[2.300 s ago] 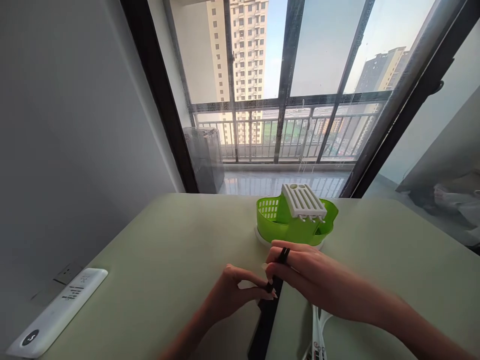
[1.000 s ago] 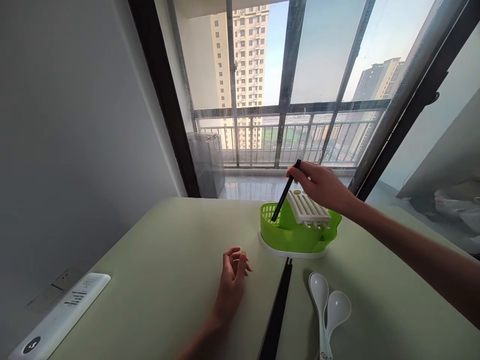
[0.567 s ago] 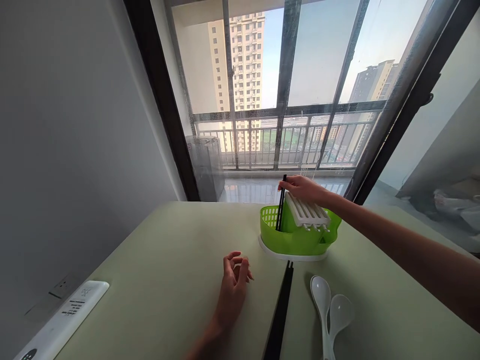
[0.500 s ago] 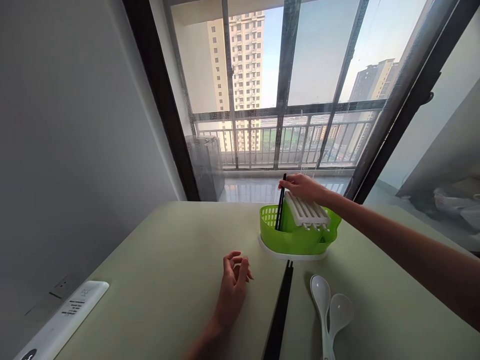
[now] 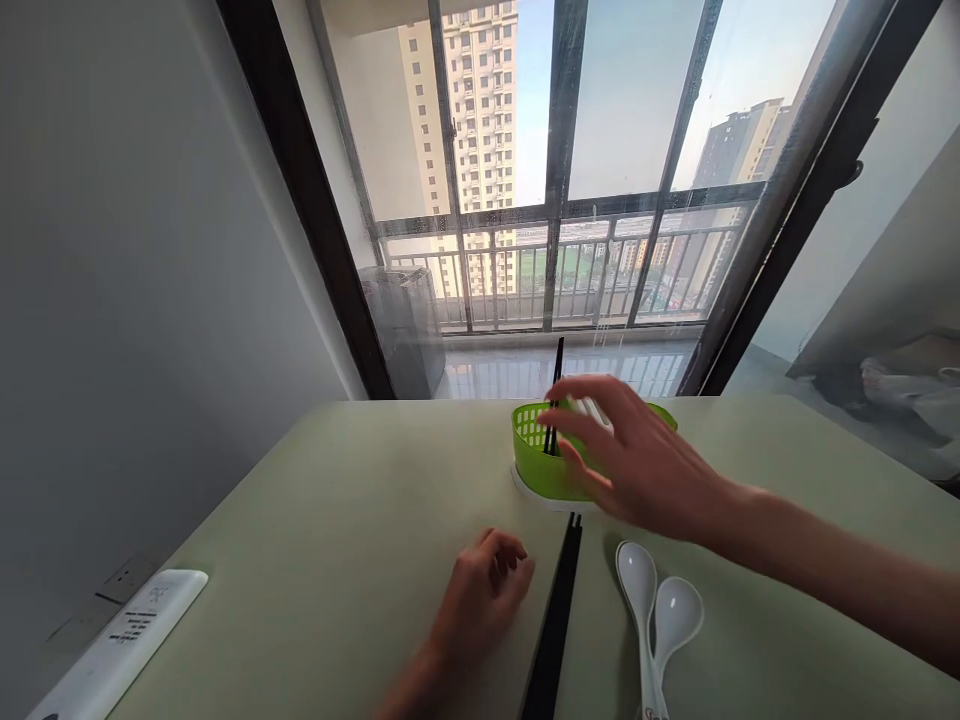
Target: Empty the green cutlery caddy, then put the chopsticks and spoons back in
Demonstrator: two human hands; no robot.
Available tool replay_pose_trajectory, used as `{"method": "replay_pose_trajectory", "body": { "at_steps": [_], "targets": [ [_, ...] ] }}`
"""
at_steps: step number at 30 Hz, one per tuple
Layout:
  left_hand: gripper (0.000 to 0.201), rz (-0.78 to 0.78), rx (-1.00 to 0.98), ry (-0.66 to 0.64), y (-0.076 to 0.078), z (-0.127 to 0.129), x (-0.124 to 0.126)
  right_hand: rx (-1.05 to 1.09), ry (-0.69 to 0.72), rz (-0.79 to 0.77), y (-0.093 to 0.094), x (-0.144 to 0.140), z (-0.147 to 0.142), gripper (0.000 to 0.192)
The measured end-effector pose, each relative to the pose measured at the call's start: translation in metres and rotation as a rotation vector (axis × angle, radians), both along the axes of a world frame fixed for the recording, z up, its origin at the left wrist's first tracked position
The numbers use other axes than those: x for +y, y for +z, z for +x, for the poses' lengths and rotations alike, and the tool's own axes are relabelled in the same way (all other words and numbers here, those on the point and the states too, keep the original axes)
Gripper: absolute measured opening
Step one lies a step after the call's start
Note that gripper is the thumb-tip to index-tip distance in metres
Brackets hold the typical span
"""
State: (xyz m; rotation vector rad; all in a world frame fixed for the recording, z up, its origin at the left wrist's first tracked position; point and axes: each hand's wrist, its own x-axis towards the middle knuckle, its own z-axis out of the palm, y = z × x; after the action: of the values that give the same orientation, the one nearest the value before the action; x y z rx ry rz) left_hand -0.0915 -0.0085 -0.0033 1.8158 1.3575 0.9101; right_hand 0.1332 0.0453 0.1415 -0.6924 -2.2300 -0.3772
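Item: black slender chopstick (image 5: 556, 395), standing nearly upright in the left compartment of the green perforated plastic cutlery drainer (image 5: 534, 462). Long axis close to vertical, upper end rising past the rim toward the window, lower end hidden inside the basket.

Right hand (image 5: 641, 462): empty, fingers spread and blurred, hovering in front of the drainer and covering its white slatted insert (image 5: 587, 406). Half a second ago it pinched the chopstick's top; now it is clear of the stick and nearer the person.

Left hand (image 5: 486, 590): loosely curled, holding nothing, resting on the pale green tabletop (image 5: 322, 540) just beside the remaining black chopsticks lying flat (image 5: 553, 625). These point toward the drainer, long axis running away from the person, unchanged.

Two white ceramic spoons (image 5: 656, 615): bowls toward the drainer, right of the flat chopsticks, unmoved.

White remote-like device (image 5: 124, 635): near left table edge.
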Motion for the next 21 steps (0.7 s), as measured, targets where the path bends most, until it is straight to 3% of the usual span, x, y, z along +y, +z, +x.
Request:
{"method": "replay_pose_trajectory", "body": {
  "at_steps": [3, 6, 10, 14, 21],
  "targets": [
    [0.010, 0.153, 0.180, -0.085, 0.001, 0.004, -0.005, -0.128, 0.186, 0.029, -0.008, -0.029, 0.004, 0.021],
    [0.017, 0.216, 0.317, -0.140, -0.003, 0.005, -0.007, -0.194, 0.250, -0.070, -0.015, -0.052, 0.007, 0.013],
    [0.023, 0.279, 0.431, -0.168, -0.008, 0.002, -0.006, -0.358, 0.233, -0.132, -0.020, -0.075, 0.010, 0.011],
    [0.028, 0.314, 0.469, -0.186, -0.004, -0.008, -0.001, -0.516, 0.170, -0.123, -0.021, -0.091, 0.011, 0.011],
    [0.024, 0.277, 0.475, -0.159, 0.003, -0.020, 0.004, -0.614, 0.143, -0.144, -0.030, -0.099, 0.013, 0.017]
  ]
}}
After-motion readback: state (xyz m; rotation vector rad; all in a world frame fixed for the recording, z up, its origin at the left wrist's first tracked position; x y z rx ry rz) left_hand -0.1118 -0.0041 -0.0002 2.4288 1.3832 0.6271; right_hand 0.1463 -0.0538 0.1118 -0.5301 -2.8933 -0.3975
